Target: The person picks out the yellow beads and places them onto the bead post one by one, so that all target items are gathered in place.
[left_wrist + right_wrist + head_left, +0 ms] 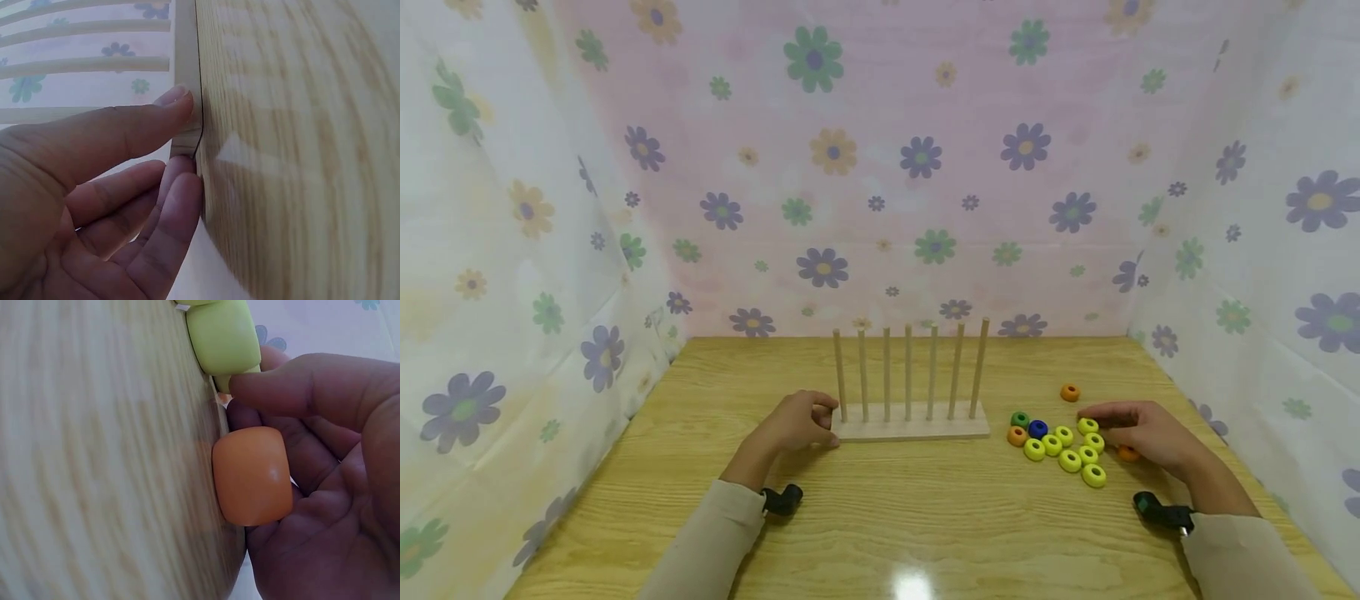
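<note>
A wooden peg rack [910, 430] with several upright dowels stands mid-table. My left hand [793, 422] pinches the left end of its base; in the left wrist view, the thumb lies on one face and the fingertips curl at the end. Among the beads at the right, my right hand [1150, 433] has thumb and fingers around a yellow bead [1087, 432], partly hidden by the thumb in the right wrist view. Another yellow bead [225, 337] is close beside the thumb. Under the palm lies an orange bead [253, 478], not gripped.
Several more yellow beads [1070, 467] lie loosely grouped on the wooden table [910, 517]. A green bead [1020, 425], a blue bead [1038, 435] and an orange bead [1017, 442] sit nearest the rack. Behind is another orange bead [1071, 397]. Flowered cloth [887, 225] surrounds the table.
</note>
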`<state>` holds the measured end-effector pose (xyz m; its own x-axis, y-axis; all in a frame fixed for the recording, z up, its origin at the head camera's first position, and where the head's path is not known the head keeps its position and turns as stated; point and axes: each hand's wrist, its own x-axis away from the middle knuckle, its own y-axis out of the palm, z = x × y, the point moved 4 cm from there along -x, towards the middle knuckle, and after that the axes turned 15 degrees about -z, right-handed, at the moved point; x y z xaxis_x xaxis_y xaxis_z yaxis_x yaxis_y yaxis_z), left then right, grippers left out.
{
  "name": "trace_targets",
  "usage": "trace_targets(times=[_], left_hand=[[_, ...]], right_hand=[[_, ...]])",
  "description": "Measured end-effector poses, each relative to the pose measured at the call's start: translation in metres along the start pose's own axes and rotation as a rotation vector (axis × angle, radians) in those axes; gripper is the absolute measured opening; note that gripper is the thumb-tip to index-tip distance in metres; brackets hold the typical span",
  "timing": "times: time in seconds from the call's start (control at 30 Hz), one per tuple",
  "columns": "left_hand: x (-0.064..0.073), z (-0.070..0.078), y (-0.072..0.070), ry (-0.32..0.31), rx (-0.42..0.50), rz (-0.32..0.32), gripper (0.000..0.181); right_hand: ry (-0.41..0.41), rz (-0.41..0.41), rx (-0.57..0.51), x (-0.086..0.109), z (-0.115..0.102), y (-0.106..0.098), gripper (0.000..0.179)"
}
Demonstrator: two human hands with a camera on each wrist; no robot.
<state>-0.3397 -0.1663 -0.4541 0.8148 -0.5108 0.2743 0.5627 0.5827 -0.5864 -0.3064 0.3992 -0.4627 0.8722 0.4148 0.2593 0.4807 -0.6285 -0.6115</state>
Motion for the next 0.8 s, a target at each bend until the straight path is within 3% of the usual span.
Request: trace_targets(times=[0.2, 0.47, 0.8], left_hand=[[-0.0005, -0.0006, -0.0009, 0.035, 0.031, -0.013, 0.077], [-0.0034, 0.0022, -0.0012, 0.043, 0.07, -0.043, 0.075], [-0.0039, -0.0024, 0.0002, 0.027, 0.081, -0.012, 0.072]], right_hand=[[0.029, 0.01, 0.005, -0.0007, -0.0012, -0.001, 0.043], [0.031, 0.037, 0.02, -0.0021, -0.0008, 0.0002, 0.042], [0.057, 0.08, 0.058, -0.003, -0.0013, 0.0017, 0.046]])
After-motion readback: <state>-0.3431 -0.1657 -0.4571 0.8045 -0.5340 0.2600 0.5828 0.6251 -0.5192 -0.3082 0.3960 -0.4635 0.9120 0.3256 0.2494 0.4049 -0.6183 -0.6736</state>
